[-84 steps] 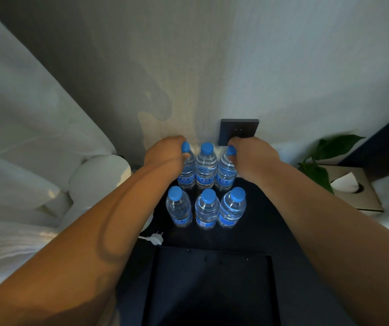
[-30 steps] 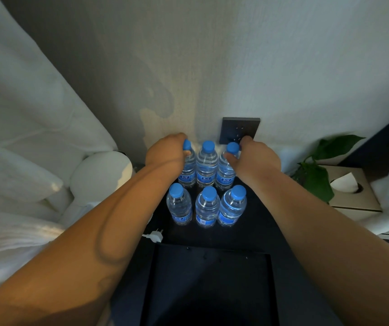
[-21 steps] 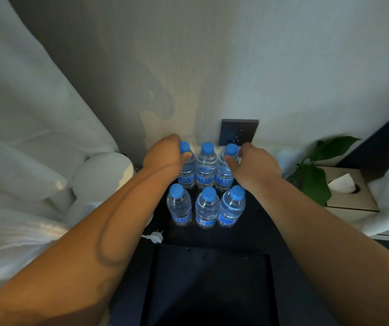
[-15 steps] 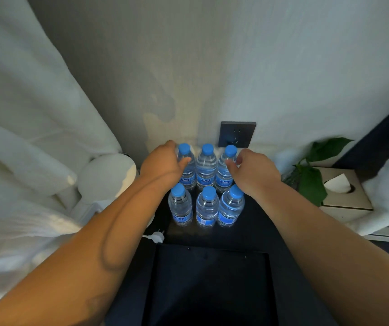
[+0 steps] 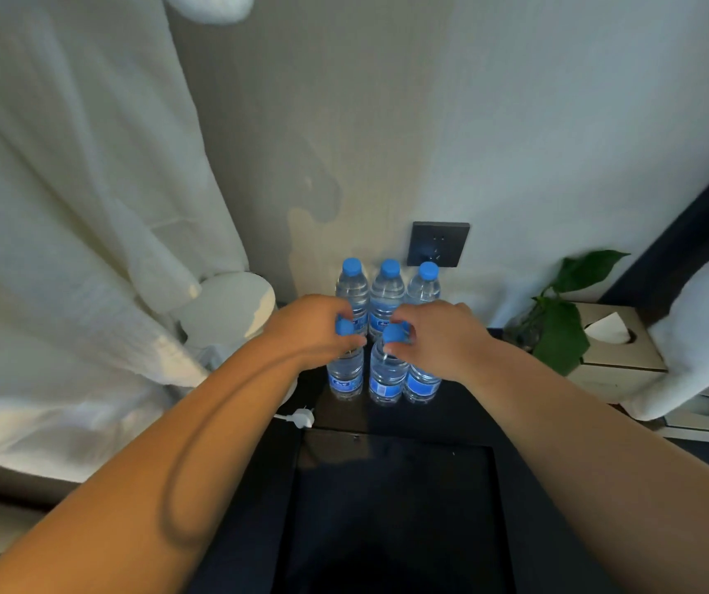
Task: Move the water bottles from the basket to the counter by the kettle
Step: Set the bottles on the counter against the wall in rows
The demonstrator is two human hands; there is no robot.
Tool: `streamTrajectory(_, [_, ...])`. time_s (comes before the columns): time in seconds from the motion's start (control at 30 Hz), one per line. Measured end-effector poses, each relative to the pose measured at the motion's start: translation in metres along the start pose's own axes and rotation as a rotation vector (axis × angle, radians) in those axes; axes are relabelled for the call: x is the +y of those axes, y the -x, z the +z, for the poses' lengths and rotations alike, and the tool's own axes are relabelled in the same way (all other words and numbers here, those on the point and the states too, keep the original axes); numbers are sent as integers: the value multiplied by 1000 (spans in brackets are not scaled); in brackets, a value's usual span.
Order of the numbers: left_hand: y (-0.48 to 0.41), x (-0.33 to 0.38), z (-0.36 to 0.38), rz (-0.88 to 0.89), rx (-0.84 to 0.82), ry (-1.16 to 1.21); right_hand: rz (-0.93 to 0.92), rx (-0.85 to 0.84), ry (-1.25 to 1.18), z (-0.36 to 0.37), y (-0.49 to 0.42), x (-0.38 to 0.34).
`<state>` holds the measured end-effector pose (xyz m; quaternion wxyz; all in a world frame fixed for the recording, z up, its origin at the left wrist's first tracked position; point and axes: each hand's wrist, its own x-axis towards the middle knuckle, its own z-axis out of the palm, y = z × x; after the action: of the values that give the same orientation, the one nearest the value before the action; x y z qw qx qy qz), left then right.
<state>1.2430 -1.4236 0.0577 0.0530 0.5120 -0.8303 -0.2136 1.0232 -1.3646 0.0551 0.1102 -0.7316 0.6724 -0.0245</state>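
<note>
Clear water bottles with blue caps stand in two rows of three on the dark counter (image 5: 464,418), against the wall. The back row (image 5: 387,289) stands free. My left hand (image 5: 314,332) pinches the cap of the front left bottle (image 5: 345,375). My right hand (image 5: 442,336) holds the cap of the front middle bottle (image 5: 384,379) and hides the top of the front right bottle (image 5: 423,383). All three front bottles stand upright on the counter. The white kettle (image 5: 228,310) sits just left of the bottles.
A dark rectangular basket (image 5: 395,508) lies in front of the bottles, its inside in shadow. A white plug (image 5: 301,418) rests near its left corner. A wall socket (image 5: 438,244) is behind the bottles. A plant (image 5: 558,332) and tissue box (image 5: 614,349) stand right; white cloth hangs left.
Both hands have let go of the outer back-row bottles and drawn back to the front row, where they now close on the caps. My head has tilted up a little.
</note>
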Motion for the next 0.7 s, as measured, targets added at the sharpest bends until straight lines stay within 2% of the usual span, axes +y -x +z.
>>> streamTrajectory(0.2, [9,-2,8,88,18,-102,-10,10,72,6,11,-15])
streamTrajectory(0.7, [-20,-4,4,-5,56,-83,37,6,101,-3,-13,-21])
